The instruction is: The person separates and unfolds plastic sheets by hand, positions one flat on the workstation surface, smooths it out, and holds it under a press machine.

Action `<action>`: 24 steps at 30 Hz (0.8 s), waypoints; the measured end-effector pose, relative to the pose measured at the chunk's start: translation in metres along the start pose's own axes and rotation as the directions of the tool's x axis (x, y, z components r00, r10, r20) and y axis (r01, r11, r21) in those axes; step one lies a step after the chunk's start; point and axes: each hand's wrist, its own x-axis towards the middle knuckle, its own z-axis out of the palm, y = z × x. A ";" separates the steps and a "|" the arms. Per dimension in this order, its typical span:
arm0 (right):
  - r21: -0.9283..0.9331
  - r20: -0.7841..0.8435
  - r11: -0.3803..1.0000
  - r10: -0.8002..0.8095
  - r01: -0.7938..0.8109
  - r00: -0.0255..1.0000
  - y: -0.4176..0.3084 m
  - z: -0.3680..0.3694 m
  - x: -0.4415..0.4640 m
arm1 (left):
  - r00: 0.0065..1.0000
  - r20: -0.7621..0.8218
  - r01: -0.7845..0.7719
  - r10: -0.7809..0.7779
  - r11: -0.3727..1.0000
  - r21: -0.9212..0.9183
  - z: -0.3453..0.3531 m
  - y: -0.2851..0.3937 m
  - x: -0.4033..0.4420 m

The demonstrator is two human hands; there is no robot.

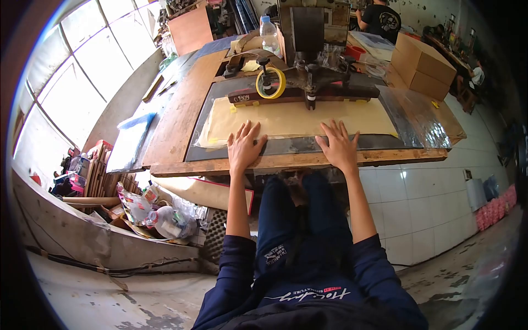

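Note:
A wide cream-yellow sheet (297,122) lies flat on the dark machine bed in front of me, under a long dark bar (308,93). My left hand (245,146) rests near the sheet's front edge, fingers spread, on its left part. Further right, my right hand (337,145) lies the same way, its fingertips on the sheet. Neither hand grips anything. A roll of yellow tape (281,83) hangs on a knob at the bar's left. Small yellow tape pieces show along the sheet's back edge, which the bar partly hides.
Stacked cardboard boxes (423,65) stand at the table's right. Behind the bar rises the machine's dark head (307,30), with a plastic bottle (268,30) beside it. A bundle of blue-white plastic (131,142) lies at the left. Another person (379,21) sits at the back right.

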 end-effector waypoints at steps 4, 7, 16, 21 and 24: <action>0.012 0.002 1.000 0.007 -0.007 1.000 0.000 0.000 -0.001 | 1.000 -0.010 -0.007 0.007 1.000 0.008 0.000 0.000 -0.001; 0.007 -0.009 1.000 0.002 -0.002 1.000 0.000 0.000 0.000 | 1.000 -0.029 -0.013 0.013 1.000 -0.016 0.002 -0.002 -0.001; 0.004 -0.008 1.000 0.000 0.000 1.000 -0.001 -0.002 0.000 | 0.998 -0.052 -0.027 0.025 0.999 -0.043 0.002 -0.004 -0.002; -0.001 -0.002 1.000 0.001 -0.001 1.000 0.000 -0.001 0.000 | 0.998 -0.051 -0.025 0.023 0.999 -0.038 0.001 -0.003 -0.001; 0.003 -0.003 1.000 0.001 -0.001 1.000 0.000 -0.001 0.000 | 0.998 -0.053 -0.024 0.022 0.999 -0.040 0.002 -0.004 -0.001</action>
